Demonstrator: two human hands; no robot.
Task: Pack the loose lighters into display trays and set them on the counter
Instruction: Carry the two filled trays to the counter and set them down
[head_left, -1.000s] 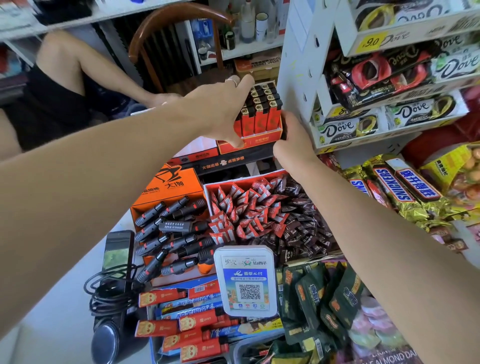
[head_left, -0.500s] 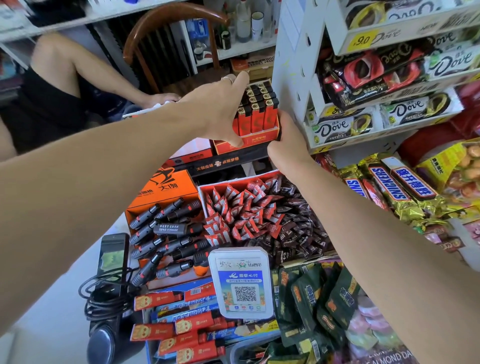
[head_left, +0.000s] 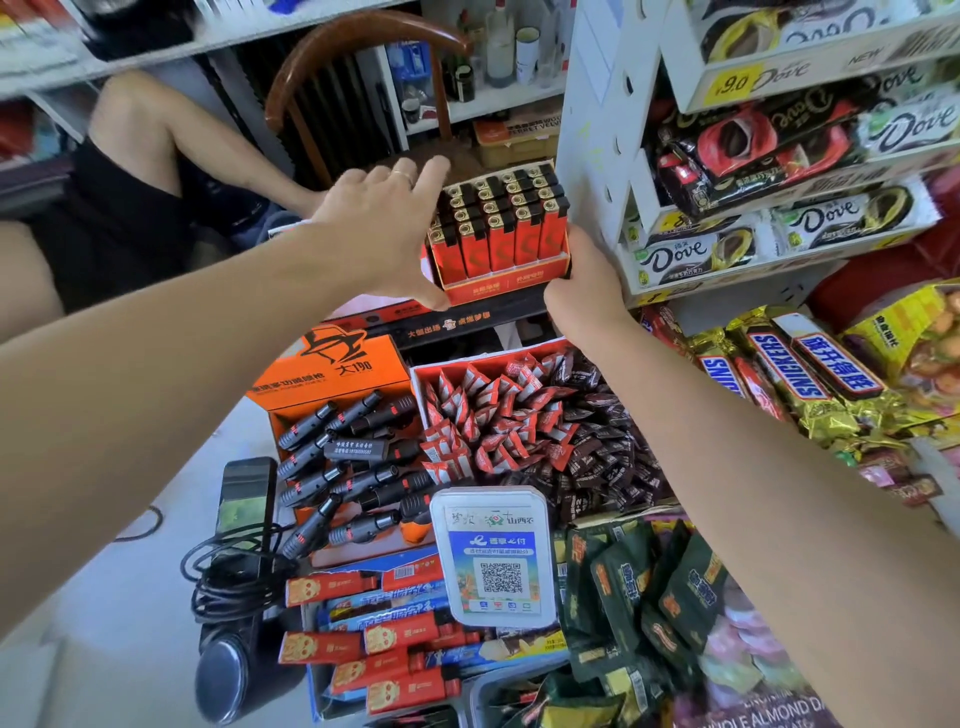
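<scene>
An orange display tray (head_left: 511, 283) full of upright red lighters (head_left: 501, 228) with black tops stands at the back of the counter, on a dark flat box (head_left: 467, 322). My left hand (head_left: 382, 234) lies against the tray's left side with fingers straight and the thumb at its lower front corner. My right hand (head_left: 584, 286) grips the tray's right end; its fingers are hidden behind the tray. Several loose red lighters (head_left: 400, 660) lie in a box at the front of the counter.
A white Dove chocolate rack (head_left: 602, 119) stands right beside the tray. An orange box of black torch lighters (head_left: 343, 452), a red candy tray (head_left: 535, 415), a QR payment stand (head_left: 496, 556), Snickers bars (head_left: 784, 369) and a corded device (head_left: 239, 561) crowd the counter. A person's leg (head_left: 150, 135) and a chair (head_left: 358, 83) lie behind.
The tray of lighters stays between my hands at the back of the counter. My left hand has slid off the tray's front, uncovering more lighters, and its fingers have straightened.
</scene>
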